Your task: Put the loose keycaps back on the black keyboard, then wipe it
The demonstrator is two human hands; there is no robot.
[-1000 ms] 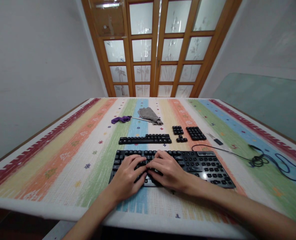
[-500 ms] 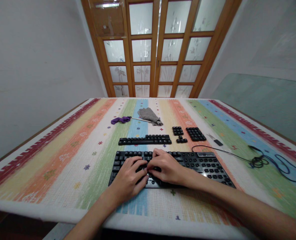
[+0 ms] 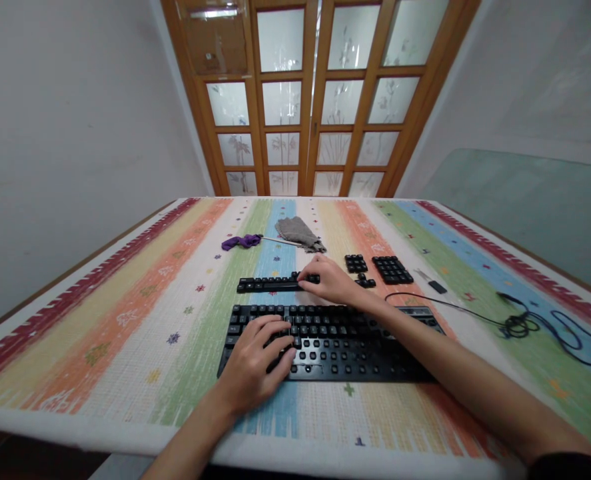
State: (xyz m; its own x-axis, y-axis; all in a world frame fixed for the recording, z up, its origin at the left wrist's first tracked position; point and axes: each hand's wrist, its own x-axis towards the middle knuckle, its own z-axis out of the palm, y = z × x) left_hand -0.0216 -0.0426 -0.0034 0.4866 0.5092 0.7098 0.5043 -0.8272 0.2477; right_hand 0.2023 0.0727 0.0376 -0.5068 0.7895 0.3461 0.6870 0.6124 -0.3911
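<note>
The right hand [image 3: 325, 280] has moved from the keyboard [image 3: 360, 353] to the loose keycaps [image 3: 270, 286], set out in rows beyond the keyboard's far edge. Keycaps judged light, hard and smooth; each best taken by opposite sides. Right thumb and fingertips are nearly together at the rows' right part; whether a cap is pinched cannot be told. The left hand [image 3: 260, 360] rests partly spread on the keyboard's left half, gripping nothing visible.

Home-like room, striped tablecloth [image 3: 125, 320], wood-and-glass doors [image 3: 308, 100]
</note>
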